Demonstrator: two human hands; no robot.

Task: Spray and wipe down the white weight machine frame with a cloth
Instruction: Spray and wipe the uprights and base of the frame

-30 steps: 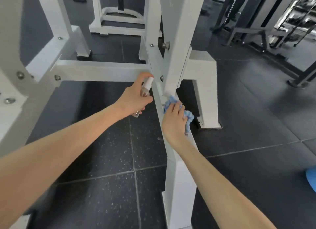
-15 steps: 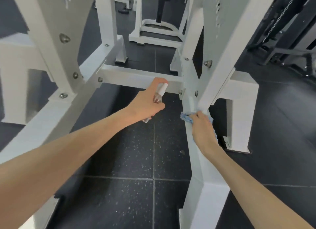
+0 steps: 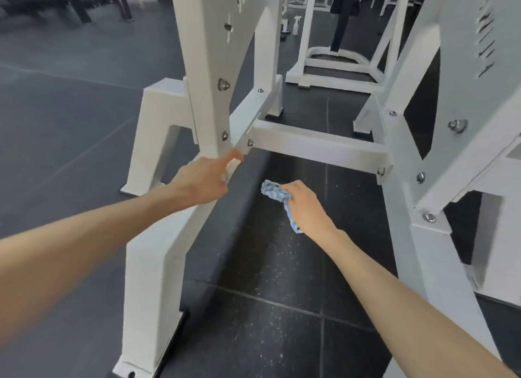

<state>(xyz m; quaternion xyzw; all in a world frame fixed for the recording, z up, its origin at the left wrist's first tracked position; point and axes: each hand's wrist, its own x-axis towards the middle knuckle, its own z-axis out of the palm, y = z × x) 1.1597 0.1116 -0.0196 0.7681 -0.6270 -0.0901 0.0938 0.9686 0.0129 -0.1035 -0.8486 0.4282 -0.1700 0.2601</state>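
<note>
Two bare arms reach forward in the head view, between the two sides of the white painted steel weight machine frame point(image 3: 211, 67). On that side the left hand point(image 3: 201, 181) is curled round a small pale spray bottle point(image 3: 233, 164). The bottle is mostly hidden by the fingers, and its top sits just beside the bolted joint at the foot of the left upright, with the index finger raised over it. Further over, the right hand point(image 3: 306, 205) clenches a crumpled blue-and-white cloth point(image 3: 275, 191). It holds the cloth over the black speckled rubber floor point(image 3: 267, 307), below the frame's white crossbar point(image 3: 318, 145) and apart from it.
</note>
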